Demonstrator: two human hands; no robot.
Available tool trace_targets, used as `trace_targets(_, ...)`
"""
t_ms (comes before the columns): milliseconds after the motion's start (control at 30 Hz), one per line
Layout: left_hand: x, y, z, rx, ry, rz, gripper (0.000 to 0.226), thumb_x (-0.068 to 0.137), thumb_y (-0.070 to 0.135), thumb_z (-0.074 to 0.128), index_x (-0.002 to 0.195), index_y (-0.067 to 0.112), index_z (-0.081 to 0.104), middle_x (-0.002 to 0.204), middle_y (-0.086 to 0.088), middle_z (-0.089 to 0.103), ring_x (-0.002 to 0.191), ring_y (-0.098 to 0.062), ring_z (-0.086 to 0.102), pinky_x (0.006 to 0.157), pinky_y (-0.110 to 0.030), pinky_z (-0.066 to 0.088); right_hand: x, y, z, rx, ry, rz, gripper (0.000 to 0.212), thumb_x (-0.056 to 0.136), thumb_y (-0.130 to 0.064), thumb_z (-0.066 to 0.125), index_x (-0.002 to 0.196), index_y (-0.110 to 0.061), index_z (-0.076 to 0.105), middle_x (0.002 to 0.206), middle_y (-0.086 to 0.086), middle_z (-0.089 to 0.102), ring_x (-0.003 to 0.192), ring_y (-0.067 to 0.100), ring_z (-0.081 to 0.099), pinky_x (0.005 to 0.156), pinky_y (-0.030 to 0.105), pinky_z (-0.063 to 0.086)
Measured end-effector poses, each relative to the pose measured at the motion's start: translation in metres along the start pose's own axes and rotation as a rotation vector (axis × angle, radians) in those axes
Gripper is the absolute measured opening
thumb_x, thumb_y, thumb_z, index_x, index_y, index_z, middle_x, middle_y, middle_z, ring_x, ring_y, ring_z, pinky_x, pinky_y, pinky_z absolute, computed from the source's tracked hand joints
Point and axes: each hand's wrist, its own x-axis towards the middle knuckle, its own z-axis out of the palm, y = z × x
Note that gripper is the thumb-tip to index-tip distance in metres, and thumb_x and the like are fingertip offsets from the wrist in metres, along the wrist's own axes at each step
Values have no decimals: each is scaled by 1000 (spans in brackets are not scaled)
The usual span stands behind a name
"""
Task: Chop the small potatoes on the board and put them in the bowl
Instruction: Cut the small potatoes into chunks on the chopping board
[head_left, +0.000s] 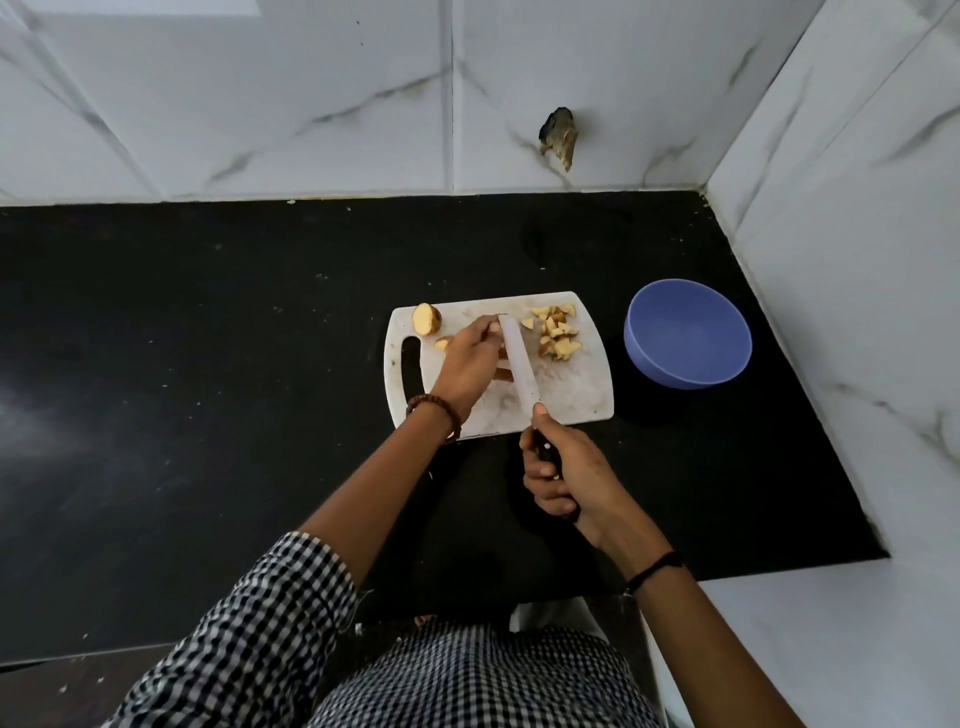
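Two hands are working over the board (571, 397): the left hand (467, 358) is pinning a potato (502, 372), probably firm, light and slick when cut, beside the knife (519, 364), while the right hand (566, 478) is gripping its handle. Pieces (557, 332) are lying near the bowl (688, 332).

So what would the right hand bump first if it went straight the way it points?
Probably the near edge of the cutting board, just ahead of the right hand gripping the knife. Beyond, the left hand holds a potato piece. Height is unclear.
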Motion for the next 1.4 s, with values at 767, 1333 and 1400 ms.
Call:
trace_targets(767, 0, -31, -3, 796, 52, 430, 36, 76, 11, 78, 110, 17, 68, 102, 0, 71, 87, -7, 64, 80, -23, 55, 6, 12, -15, -266, 254, -130, 50, 98, -60, 41, 94, -13, 57, 58, -5, 42, 45, 6, 33, 40, 21, 26)
trace_targets(1333, -7, -36, -6, 816, 164, 423, 19, 82, 13, 73, 101, 10, 75, 98, -4, 66, 81, -11, 62, 79, -22, 53, 25, 18, -3, -942, 462, -310, 47, 105, -51, 26, 97, -15, 56, 83, 4, 61, 75, 20, 63, 72, 44, 55)
trace_targets(1400, -6, -35, -6, 816, 160, 416, 18, 82, 13, 73, 100, 10, 75, 97, -4, 66, 81, -13, 62, 79, -23, 53, 25, 16, -1, -946, 461, -316, 47, 105, -51, 26, 96, -15, 56, 82, 3, 61, 73, 18, 63, 69, 41, 54)
